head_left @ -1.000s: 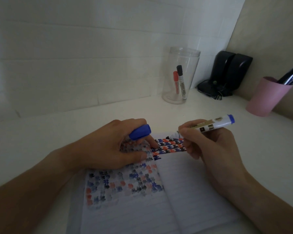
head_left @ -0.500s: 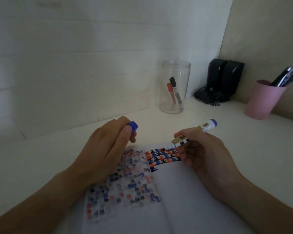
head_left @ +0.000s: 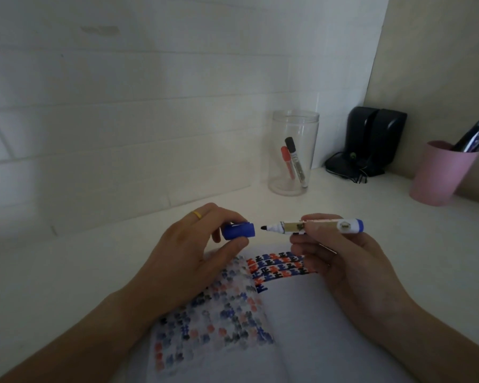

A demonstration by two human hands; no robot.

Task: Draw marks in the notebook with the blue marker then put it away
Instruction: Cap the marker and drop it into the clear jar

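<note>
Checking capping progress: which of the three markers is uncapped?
The blue marker in the right hand, tip bare; the red marker and black marker in the clear jar are capped.

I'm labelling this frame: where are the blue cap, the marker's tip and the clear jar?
blue cap (head_left: 238, 230): head view, middle of its side.
marker tip (head_left: 263, 228): head view, dark nib.
clear jar (head_left: 280, 150): head view, bare left wall.

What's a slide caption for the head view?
Left hand holds blue cap just off the blue marker tip, right hand gripping it above notebook.
</note>
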